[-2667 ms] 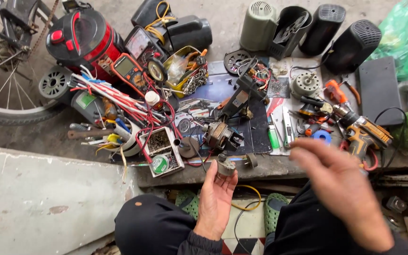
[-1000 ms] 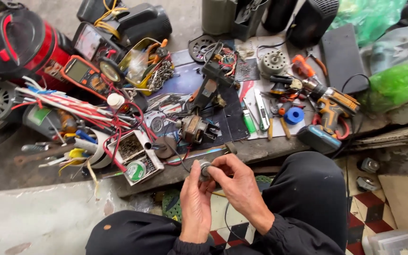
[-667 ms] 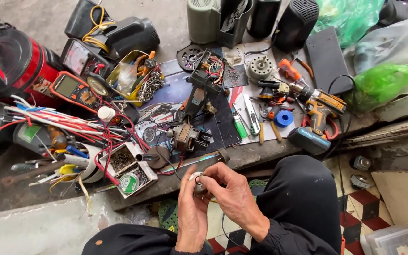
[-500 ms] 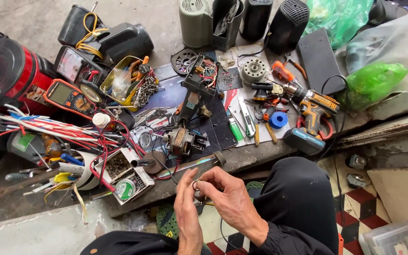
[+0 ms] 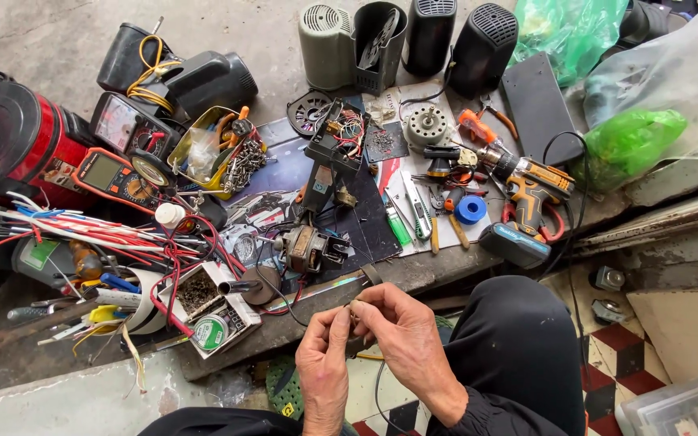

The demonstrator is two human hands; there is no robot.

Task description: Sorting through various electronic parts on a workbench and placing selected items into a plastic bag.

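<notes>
Both hands meet over one small part.
The left hand (image 5: 325,367) and right hand (image 5: 401,335) pinch a small metal part (image 5: 354,311) between fingertips.

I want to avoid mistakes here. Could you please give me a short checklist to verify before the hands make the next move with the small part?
1. Both hands on the part: ok. The left hand and right hand pinch a small part between the fingertips.
2. What the part is: cannot tell, too small and mostly covered.
3. Part held over a surface: not ok. It hangs past the bench edge, above the floor.
4. Tools near: ok. The cordless drill and small motor lie on the bench.
5. Wires out of the way: cannot tell. The red and white wire bundle lies apart, to the left, but a thin black lead runs toward the hands.
</notes>
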